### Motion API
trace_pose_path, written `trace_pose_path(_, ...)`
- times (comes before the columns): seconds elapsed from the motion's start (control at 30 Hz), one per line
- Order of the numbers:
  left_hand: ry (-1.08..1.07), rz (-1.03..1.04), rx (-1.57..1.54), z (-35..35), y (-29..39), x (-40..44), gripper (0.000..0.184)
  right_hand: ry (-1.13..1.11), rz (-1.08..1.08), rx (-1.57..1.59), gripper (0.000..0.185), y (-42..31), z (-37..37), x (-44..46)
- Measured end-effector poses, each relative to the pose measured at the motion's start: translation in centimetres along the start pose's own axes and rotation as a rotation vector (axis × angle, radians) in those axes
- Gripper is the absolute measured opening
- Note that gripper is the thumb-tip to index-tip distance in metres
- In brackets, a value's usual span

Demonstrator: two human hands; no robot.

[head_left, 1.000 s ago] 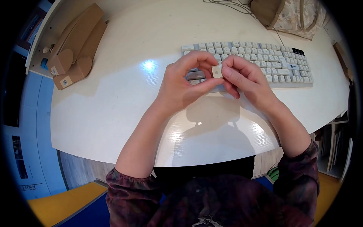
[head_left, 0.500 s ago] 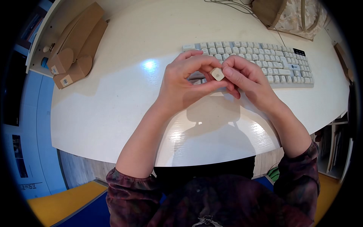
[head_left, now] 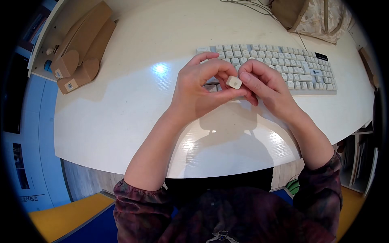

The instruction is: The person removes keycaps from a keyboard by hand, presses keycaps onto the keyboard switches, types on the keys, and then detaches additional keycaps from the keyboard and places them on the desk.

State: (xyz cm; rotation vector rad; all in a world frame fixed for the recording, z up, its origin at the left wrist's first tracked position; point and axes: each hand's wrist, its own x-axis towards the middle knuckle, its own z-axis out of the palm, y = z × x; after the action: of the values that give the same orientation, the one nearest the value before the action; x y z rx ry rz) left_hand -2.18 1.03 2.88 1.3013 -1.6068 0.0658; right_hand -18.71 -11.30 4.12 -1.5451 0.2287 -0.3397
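A small cream keycap (head_left: 234,82) is held up between my two hands, just in front of the keyboard (head_left: 298,69). The curled fingers of my left hand (head_left: 198,83) grip it from the left, the thumb stretched out below it. From the other side, my right hand (head_left: 267,85) pinches at its right edge with thumb and index finger. Some of the fingertips are hidden behind the keycap and the other hand. Rows of matching cream keys show on the keyboard, whose left front part is covered by my hands.
Folded brown cardboard (head_left: 83,48) lies at the white table's (head_left: 109,121) left side. At the back right stands a beige patterned bag (head_left: 314,18), with thin cables (head_left: 253,5) beside it. A shelf unit (head_left: 356,162) is below on the right.
The keycap has tilted and turned slightly between my fingers and sits a little lower. Both hands have stayed almost in place.
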Motion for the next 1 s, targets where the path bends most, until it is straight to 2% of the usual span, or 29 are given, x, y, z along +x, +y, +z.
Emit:
trace_pose_path(0.43, -0.03, 0.016, 0.019, -0.12, 0.12, 0.09, 0.033, 0.023, -0.068, -0.038, 0.017, 0.13, -0.14, -0.09)
trace_pose_path(0.57, -0.048, -0.092, -0.078, -0.4, 0.18, 0.29, 0.038, 0.073, -0.141, 0.04, 0.01, -0.23, -0.27, 0.08)
trace_pose_path(0.63, -0.056, -0.226, -0.183, -0.3, 0.35, 0.07, 0.04, 0.107, -0.161, 0.045, 0.014, -0.26, -0.28, 0.13)
trace_pose_path(0.7, -0.003, -0.274, -0.257, 0.12, 0.38, 0.01, 0.036, 0.112, -0.201, -0.064, 0.022, -0.03, -0.7, 0.31)
trace_pose_path(0.83, -0.011, -0.249, -0.201, 0.09, 0.08, -0.13, 0.035, 0.136, -0.214, -0.141, 0.033, 0.11, -0.8, 0.37)
trace_pose_path(1.0, -0.035, -0.228, -0.17, 0.2, -0.27, -0.3, 0.038, 0.184, -0.297, -0.25, 0.032, 0.39, -0.54, 0.46)
